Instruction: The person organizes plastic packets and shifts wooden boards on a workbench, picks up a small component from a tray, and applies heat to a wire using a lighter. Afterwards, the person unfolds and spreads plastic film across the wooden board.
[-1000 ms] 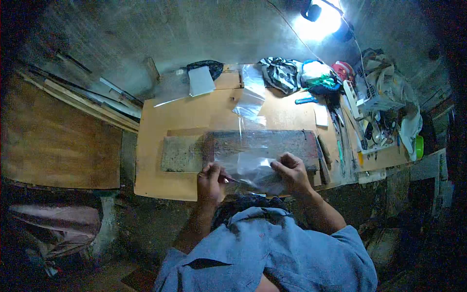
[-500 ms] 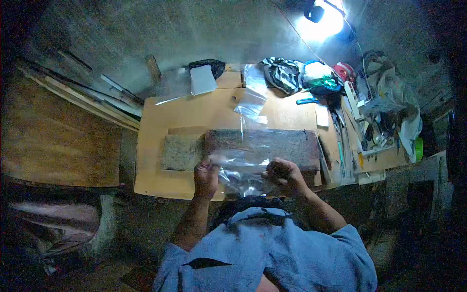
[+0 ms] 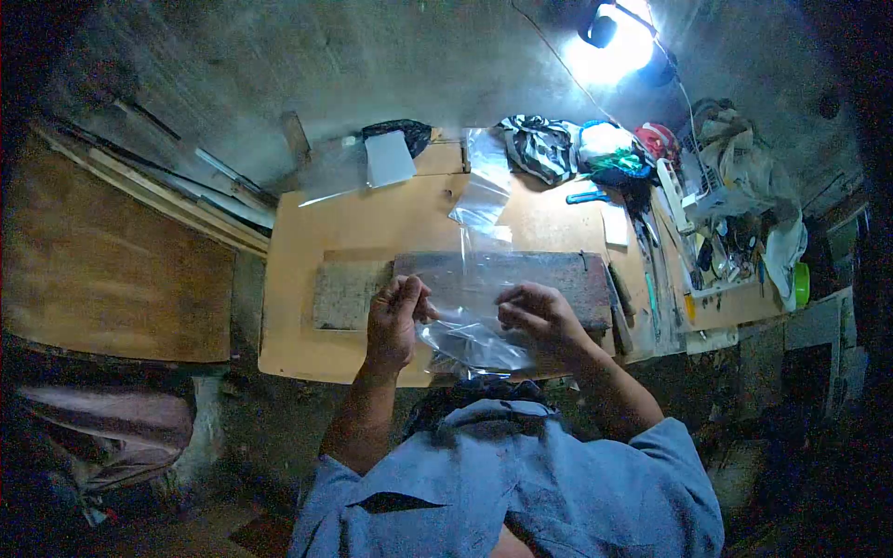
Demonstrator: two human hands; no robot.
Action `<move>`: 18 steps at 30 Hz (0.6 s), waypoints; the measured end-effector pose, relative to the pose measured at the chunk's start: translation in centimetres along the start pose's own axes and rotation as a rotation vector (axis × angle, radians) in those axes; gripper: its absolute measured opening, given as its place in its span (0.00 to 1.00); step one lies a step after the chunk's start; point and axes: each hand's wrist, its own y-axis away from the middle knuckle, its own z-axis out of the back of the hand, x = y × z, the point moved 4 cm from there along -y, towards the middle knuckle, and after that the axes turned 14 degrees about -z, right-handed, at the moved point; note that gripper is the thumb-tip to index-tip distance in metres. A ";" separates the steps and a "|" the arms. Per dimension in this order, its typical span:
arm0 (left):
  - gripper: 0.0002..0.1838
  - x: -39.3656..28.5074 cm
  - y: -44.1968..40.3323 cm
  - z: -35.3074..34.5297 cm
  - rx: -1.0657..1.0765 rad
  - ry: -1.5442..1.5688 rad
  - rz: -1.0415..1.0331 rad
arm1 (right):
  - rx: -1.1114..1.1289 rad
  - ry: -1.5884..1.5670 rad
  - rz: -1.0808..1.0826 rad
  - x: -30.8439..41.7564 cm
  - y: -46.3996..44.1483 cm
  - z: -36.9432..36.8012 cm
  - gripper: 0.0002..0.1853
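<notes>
Clear plastic film [image 3: 474,346] hangs between my two hands, shiny and creased, over the near edge of a dark, worn board [image 3: 549,277]. My left hand [image 3: 398,312] is closed in a pinch on the film's left side. On the right side, my right hand [image 3: 532,314] has its fingers curled together at the film's edge. More clear film [image 3: 484,191] runs from the far side of the table towards the board. A greyish, speckled block [image 3: 346,296] lies left of the dark board.
On the wooden table [image 3: 293,339] stand a white pad [image 3: 389,158], a striped bag [image 3: 539,149] and a blue cutter [image 3: 588,197] at the back. A tray of tools [image 3: 730,270] is at the right. A bright lamp [image 3: 614,45] shines above.
The film between my hands has dropped lower and become more crumpled. My left hand has risen a little, and my right hand has shifted slightly up.
</notes>
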 end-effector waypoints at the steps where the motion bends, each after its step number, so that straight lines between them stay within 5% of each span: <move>1: 0.15 -0.1 -0.3 0.2 0.000 -0.001 -0.004 | 0.000 0.020 0.054 0.0 -0.1 0.0 0.09; 4: 0.12 0.3 -0.8 1.2 -0.064 -0.081 0.010 | -0.109 0.062 0.134 1.3 0.5 -0.6 0.08; 6: 0.20 -0.6 -1.1 0.2 -0.074 -0.143 -0.214 | -0.222 0.083 0.160 1.8 0.8 -1.1 0.07; 7: 0.32 -0.6 -0.3 -0.5 -0.066 -0.076 -0.145 | -0.264 0.039 0.232 1.9 0.9 -1.4 0.08; 10: 0.35 1.1 1.4 -2.1 -0.047 0.026 -0.087 | -0.270 -0.063 0.353 1.7 1.2 -2.9 0.09; 13: 0.24 4.5 2.7 -1.4 -0.111 0.096 0.078 | -0.058 -0.494 0.285 0.4 1.7 -4.6 0.08; 15: 0.11 4.6 3.1 -1.5 -0.226 0.248 0.219 | -0.091 -0.374 0.283 0.3 2.2 -4.7 0.07; 18: 0.09 3.6 3.0 0.0 -0.291 0.209 0.162 | -0.142 -0.252 0.358 0.6 1.8 -3.6 0.05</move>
